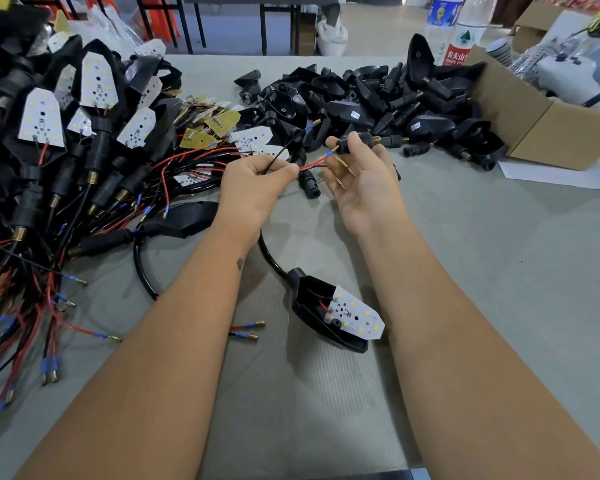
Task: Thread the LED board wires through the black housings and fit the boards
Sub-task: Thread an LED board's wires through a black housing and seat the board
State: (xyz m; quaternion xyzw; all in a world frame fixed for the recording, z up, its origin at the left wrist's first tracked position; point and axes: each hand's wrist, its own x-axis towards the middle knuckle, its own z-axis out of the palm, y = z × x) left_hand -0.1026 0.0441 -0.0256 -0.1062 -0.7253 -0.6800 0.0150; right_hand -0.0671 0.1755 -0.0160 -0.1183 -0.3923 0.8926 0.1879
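Note:
My left hand [257, 183] pinches a red and a black wire [310, 166] that run from a white LED board [257, 142] lying behind it. My right hand [359, 174] holds a small black threaded stem piece [355, 142] between its fingertips, palm up. The wires' blue-sleeved tips point at the stem's near end. In front of my arms on the grey table lies a black housing [321, 322] with a white LED board [355, 315] resting tilted in it, its black cable curling back under my left wrist.
A heap of assembled housings with boards and red and black wires [66, 161] fills the left. Loose black housings and stems [378, 102] are piled at the back centre. A cardboard box [534, 123] stands at the right, with bottles [461, 29] behind it.

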